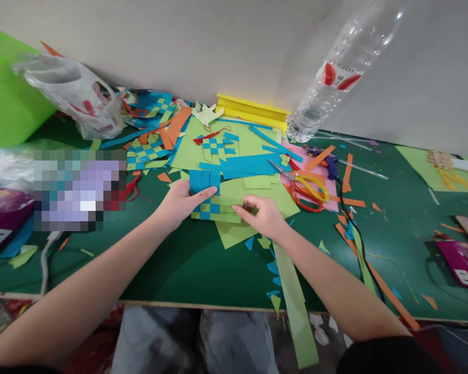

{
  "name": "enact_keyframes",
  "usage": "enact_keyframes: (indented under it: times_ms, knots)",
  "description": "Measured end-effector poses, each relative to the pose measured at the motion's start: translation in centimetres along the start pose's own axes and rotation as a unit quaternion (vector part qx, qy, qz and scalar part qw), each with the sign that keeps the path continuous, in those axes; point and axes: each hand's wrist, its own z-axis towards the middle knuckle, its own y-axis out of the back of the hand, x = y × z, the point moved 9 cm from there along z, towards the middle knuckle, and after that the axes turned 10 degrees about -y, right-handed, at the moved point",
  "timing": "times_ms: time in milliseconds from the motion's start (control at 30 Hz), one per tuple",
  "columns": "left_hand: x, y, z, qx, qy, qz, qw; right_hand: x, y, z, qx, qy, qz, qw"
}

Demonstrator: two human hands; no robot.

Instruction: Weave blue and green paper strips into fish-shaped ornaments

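A half-woven mat of blue and light-green paper strips (212, 206) lies on a light-green sheet (253, 189) in the middle of the green table (187, 270). My left hand (179, 203) grips the mat's left side, thumb laid over the blue strips. My right hand (263, 214) pinches a green strip at the mat's right edge. Both sets of fingers are closed on the paper.
Red-and-yellow scissors (306, 188) lie right of the sheet. A clear plastic bottle (337, 72) stands at the back by a yellow box (253, 111). Finished woven pieces (148, 151), paper scraps, a plastic bag (72, 93), a black cable (354, 228) and a long green strip (296, 306) surround the work.
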Motion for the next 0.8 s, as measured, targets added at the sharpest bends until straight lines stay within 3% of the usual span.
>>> enact_keyframes:
  times_ms: [200,367,567,667,733,800]
  knots:
    - [-0.3,0.2,0.1,-0.004,-0.003,0.006,1.000,0.2,0.0,0.0,0.003,0.012,0.004,1.000]
    - [-1.1,1.2,0.4,-0.053,-0.038,0.013,0.998,0.6,0.4,-0.2,-0.014,0.033,-0.002,0.999]
    - [-0.9,0.3,0.6,0.010,-0.052,0.034,0.998,0.6,1.0,-0.2,-0.040,0.038,0.000,0.998]
    - [-2.0,1.0,0.7,-0.026,-0.136,0.100,0.985,0.2,1.9,-0.2,-0.091,0.018,-0.011,0.996]
    - [-3.0,1.3,0.5,-0.047,-0.202,0.173,0.963,0.0,2.8,-0.3,-0.145,0.006,-0.040,0.989]
    - [-3.8,0.7,0.2,-0.029,-0.242,0.262,0.934,0.3,3.4,-0.4,-0.185,0.017,-0.078,0.980]
